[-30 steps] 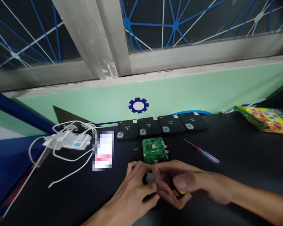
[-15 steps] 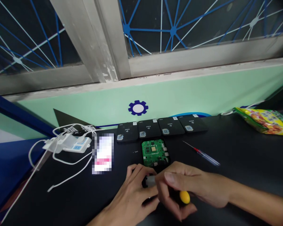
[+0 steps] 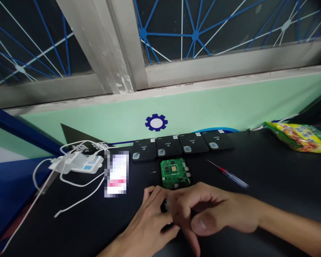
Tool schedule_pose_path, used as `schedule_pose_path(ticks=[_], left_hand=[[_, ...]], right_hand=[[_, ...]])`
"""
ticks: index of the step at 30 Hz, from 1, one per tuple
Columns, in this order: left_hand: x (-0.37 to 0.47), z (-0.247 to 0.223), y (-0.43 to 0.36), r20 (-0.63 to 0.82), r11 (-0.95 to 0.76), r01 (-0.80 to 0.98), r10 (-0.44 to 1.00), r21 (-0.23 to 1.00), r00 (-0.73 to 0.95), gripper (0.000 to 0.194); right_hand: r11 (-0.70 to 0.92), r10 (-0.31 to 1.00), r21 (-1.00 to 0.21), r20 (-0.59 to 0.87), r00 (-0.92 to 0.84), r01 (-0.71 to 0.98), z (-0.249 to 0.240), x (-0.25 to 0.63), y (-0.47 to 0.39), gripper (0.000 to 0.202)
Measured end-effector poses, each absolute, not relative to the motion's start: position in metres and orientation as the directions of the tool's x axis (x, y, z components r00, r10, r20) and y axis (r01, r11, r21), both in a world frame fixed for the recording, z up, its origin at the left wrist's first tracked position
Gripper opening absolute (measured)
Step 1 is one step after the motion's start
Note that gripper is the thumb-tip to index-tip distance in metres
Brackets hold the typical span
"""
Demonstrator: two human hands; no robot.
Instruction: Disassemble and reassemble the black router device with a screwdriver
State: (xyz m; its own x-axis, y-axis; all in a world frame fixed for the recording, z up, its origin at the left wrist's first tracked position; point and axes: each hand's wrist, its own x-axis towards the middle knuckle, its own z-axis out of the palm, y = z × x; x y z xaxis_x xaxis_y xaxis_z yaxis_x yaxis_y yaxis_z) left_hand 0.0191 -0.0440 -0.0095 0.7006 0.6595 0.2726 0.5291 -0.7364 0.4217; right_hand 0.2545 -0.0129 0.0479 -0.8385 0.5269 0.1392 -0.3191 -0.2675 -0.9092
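Note:
My left hand (image 3: 153, 218) rests low in the middle of the table, its fingers bent around a dark thing that is mostly hidden. A small grey patch shows between the two hands. My right hand (image 3: 205, 210) is beside the left one, almost touching it, with thumb and fingers curled in. Whatever the right hand holds is hidden behind its fingers. Just beyond both hands lies a green circuit board (image 3: 174, 174) in a black open case, its near edge close to my fingers. Tiny screws (image 3: 153, 172) lie left of the board.
Several flat black boxes (image 3: 169, 145) line the wall. A clear-handled screwdriver (image 3: 231, 176) with a red collar lies to the right. Left of the board are a lit phone (image 3: 118, 175) and a white power strip (image 3: 88, 163) with cables. A snack bag (image 3: 302, 137) sits far right.
My right hand has turned and shifted slightly left, its thumb dropping lower. The yellow rounded end seen in it before is now out of sight. My left hand has hardly moved.

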Motion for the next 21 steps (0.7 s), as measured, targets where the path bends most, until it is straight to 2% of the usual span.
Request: schedule_pose_path(ticks=[3, 8, 14, 21], left_hand=[[0.0190, -0.0094, -0.0437, 0.263, -0.727, 0.509, 0.659, 0.461, 0.704, 0.015], [0.0173, -0.0147, -0.0447, 0.274, -0.734, 0.510, 0.656, 0.448, 0.704, 0.007], [0.0163, -0.0178, -0.0463, 0.263, -0.722, 0.510, 0.664, 0.468, 0.700, 0.009], [0.0163, -0.0180, -0.0461, 0.255, -0.711, 0.519, 0.675, 0.475, 0.692, 0.004]], right_hand=[[-0.311, 0.520, -0.890, 0.134, -0.844, -0.333, 0.0457, 0.2532, -0.0142, 0.036], [-0.379, 0.576, -0.862, 0.065, -0.814, -0.337, 0.0446, 0.2547, -0.0195, 0.053], [-0.527, 0.513, -0.777, 0.031, -0.858, -0.344, 0.0402, 0.2547, -0.0190, 0.029], [-0.361, 0.560, -0.872, 0.081, -0.824, -0.331, 0.0439, 0.2546, -0.0150, 0.033]])
